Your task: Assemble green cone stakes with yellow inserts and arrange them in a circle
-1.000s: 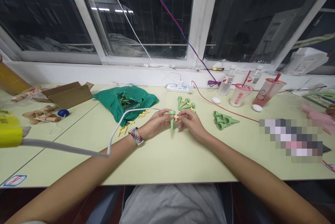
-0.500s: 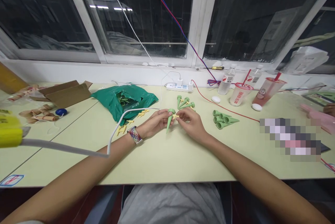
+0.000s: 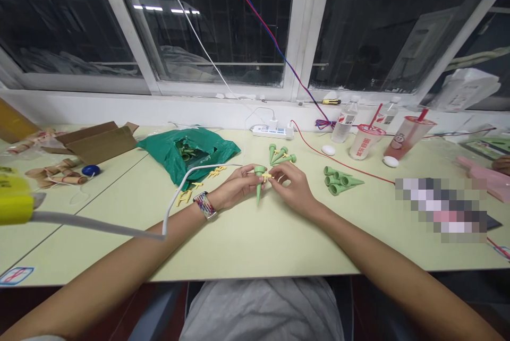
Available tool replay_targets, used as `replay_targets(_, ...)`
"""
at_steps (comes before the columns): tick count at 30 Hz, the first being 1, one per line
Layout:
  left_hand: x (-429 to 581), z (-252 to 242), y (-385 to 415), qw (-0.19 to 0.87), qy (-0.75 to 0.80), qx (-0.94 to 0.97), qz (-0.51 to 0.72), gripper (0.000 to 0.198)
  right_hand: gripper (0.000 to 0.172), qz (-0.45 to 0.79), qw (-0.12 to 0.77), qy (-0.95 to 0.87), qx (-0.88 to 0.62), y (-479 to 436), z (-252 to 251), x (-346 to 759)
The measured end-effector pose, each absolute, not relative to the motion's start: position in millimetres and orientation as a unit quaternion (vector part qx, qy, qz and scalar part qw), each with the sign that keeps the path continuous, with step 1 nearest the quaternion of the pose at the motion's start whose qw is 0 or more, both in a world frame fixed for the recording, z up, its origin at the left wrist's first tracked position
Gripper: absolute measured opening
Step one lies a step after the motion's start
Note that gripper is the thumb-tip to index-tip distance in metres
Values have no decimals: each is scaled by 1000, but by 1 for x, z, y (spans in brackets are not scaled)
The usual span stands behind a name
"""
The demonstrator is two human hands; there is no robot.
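Observation:
My left hand [image 3: 237, 187] grips a green plastic cone spike [image 3: 259, 185] near its wide top, with the point aimed down towards me. My right hand [image 3: 289, 188] pinches a small yellow plastic piece [image 3: 266, 176] against the cone's top. Fingers partly hide the join between them. Beyond my hands lie several more green cones [image 3: 281, 154], and another group of them [image 3: 340, 181] sits to the right. Loose yellow pieces [image 3: 217, 171] lie left of my left hand, near a green plastic bag [image 3: 187, 152] holding more parts.
A white cable [image 3: 175, 208] crosses over my left forearm. A power strip [image 3: 273, 131], red cable [image 3: 338, 161], water bottle [image 3: 345, 126] and plastic cups [image 3: 364, 142] stand along the far side. A cardboard box [image 3: 98, 142] is at left, and a yellow tool [image 3: 14, 200] intrudes at the left edge.
The cone has swung from a slanted position to nearly upright, point down. The yellow piece stays pinched at its top. The whole view has shifted slightly upward.

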State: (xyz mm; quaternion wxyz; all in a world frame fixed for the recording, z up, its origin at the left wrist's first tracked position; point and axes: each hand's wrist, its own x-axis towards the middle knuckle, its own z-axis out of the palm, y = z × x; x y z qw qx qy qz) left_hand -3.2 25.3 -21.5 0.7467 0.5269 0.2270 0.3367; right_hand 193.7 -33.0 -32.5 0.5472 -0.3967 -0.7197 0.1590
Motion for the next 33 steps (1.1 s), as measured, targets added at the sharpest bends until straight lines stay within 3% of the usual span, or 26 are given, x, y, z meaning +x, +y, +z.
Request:
replay_targets(3,-4,-23,25,732,239,538,343,38,15,167,541,-714,-413,-32,-33,194)
replay_targets(8,-4,-26,25,714,239,568,334,44,45,236,510,-696,-447,-31,-37,197)
replay_targets(10,-4,-25,24,714,239,566,334,44,42,285,515,-676,-444,-32,-37,198)
replay_targets(12,-3,-22,22,719,241,558,338,43,26,299,528,-668,-431,-33,-35,199)
replay_targets(18,-1,-16,20,722,248,543,350,43,11,236,524,-699,-425,-32,-32,196)
replay_targets(22,-1,-18,21,717,255,546,350,42,39,270,494,-678,-473,-32,-35,198)
replay_targets(23,-1,-18,21,716,256,548,349,43,39,278,492,-673,-478,-32,-35,198)
replay_targets(26,-2,-20,22,715,252,554,345,43,13,260,503,-677,-471,-32,-33,198)
replay_targets(29,-3,-21,22,714,247,562,336,43,12,219,493,-707,-457,-32,-32,197)
replay_targets(33,-3,-23,21,719,238,564,328,43,42,209,450,-721,-485,-33,-33,198)
